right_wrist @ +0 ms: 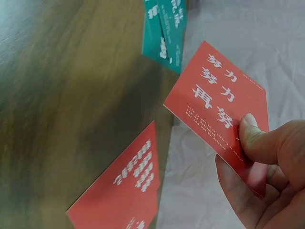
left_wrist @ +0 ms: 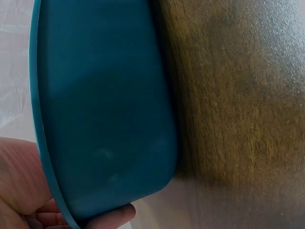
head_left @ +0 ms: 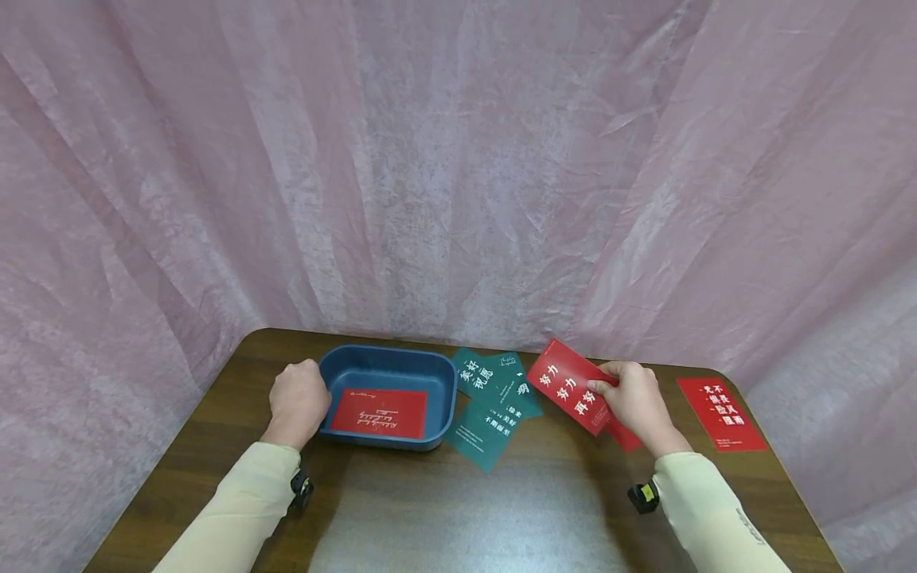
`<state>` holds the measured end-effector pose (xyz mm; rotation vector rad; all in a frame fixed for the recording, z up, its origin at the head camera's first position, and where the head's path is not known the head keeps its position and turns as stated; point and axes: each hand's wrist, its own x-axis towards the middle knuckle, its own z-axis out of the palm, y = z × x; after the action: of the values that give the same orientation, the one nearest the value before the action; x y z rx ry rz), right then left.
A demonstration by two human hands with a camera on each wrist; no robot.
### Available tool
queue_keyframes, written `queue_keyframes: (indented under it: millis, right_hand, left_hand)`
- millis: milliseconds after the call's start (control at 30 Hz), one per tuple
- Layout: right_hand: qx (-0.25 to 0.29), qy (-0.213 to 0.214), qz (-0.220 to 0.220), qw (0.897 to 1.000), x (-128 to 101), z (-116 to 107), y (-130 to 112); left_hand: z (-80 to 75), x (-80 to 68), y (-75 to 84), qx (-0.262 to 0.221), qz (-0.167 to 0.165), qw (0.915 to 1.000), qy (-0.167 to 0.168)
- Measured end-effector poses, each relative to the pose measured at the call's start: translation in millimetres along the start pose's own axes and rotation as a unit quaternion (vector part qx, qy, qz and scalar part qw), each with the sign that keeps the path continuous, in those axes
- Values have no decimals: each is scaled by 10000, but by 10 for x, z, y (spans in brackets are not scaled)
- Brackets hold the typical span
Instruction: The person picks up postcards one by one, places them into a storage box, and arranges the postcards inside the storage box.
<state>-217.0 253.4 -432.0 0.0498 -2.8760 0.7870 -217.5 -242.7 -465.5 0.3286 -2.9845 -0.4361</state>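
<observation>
Right of the blue tray point(head_left: 394, 361), the right hand point(head_left: 636, 398) pinches a red card point(head_left: 562, 387), long axis aslant; the left hand point(head_left: 297, 402) grips the tray's left rim.

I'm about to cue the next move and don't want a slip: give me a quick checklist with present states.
1. Right hand grips the held red card: ok, thumb on its printed face.
2. Left hand steadies the blue tray: ok, gripping its left end.
3. Tray card inside the rim: ok.
4. Green cards separated: not ok, they overlap.
5. Green cards free of the tray: cannot tell, contact unclear.
6. Far-right red card in the tray: not ok, on the table.
</observation>
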Motion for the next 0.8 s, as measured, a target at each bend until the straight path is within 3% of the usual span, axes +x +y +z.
queue_keyframes:
  millis: [333, 800]
  right_hand:
    - [141, -7, -263, 9996, 109, 34, -302]
    - [581, -102, -633, 9962, 264, 180, -917]
  left_hand:
    - [-20, -2, -13, 14, -93, 9999, -94]
    - [-11, 6, -53, -93, -105, 9999, -86]
